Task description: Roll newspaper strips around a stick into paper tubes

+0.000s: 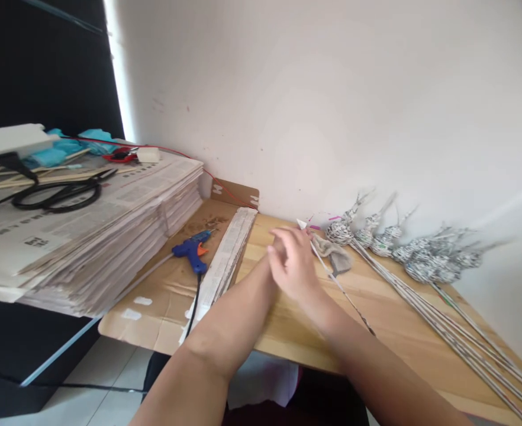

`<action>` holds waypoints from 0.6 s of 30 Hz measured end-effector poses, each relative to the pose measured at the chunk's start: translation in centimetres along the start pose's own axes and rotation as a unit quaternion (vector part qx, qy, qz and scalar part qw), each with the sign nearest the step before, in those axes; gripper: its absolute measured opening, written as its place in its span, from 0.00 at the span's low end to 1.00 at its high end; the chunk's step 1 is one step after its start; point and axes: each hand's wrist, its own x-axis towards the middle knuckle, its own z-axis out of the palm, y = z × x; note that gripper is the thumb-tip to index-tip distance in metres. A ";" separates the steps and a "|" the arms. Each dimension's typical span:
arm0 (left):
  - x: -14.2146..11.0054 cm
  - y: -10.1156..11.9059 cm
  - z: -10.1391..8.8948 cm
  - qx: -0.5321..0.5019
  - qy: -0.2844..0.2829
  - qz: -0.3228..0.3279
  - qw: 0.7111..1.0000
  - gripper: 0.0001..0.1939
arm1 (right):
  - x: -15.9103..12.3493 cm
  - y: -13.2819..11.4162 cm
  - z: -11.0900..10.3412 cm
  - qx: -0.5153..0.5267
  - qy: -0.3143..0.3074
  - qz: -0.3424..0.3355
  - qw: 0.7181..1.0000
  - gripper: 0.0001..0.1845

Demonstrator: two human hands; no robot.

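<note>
Your paper stick (341, 290) slants over the table (296, 328), apparently part-made, with woven pieces (425, 266) formed and strips (225, 254) remaining, while your right hand (297, 263) curls loosely over your largely hidden left hand (280, 247), neither hold determinable.

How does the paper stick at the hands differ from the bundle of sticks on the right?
The paper stick is single, while the stick bundle has several side by side. The paper stick reaches the hands; the stick bundle lies apart from them. The paper stick has a flared white tip, while the stick bundle's far end lies by a woven ball. Both are long and thin.
</note>
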 end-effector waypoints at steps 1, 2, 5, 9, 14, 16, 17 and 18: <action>0.1 0.1 0.1 0.005 0.001 0.002 1.000 0.08 | -0.7 1.9 -0.8 -0.050 0.021 0.024 0.998 0.20; 0.1 0.3 0.2 0.007 0.000 -0.002 1.000 0.07 | -1.3 3.7 -1.3 -0.097 0.030 0.051 0.994 0.23; 0.1 0.5 0.6 -0.016 -0.001 -0.014 1.000 0.04 | -2.3 7.8 -1.9 -0.145 0.010 0.101 0.984 0.29; 0.0 0.7 0.8 -0.038 0.022 -0.037 0.998 0.06 | -1.8 9.7 -2.2 -0.122 -0.046 0.151 0.980 0.21; 0.1 0.5 0.7 -0.021 0.034 -0.041 0.998 0.08 | -1.6 10.9 -3.0 -0.121 -0.060 0.143 0.981 0.12; 0.1 0.2 0.6 -0.005 0.035 -0.045 0.998 0.07 | -2.0 11.5 -3.1 -0.127 -0.049 0.138 0.981 0.12; 0.2 0.1 0.5 0.004 0.034 -0.046 0.998 0.07 | -2.2 11.8 -3.1 -0.133 -0.047 0.140 0.980 0.12; 0.2 0.0 0.4 0.012 0.031 -0.046 0.998 0.06 | -2.4 11.9 -3.2 -0.140 -0.050 0.145 0.978 0.12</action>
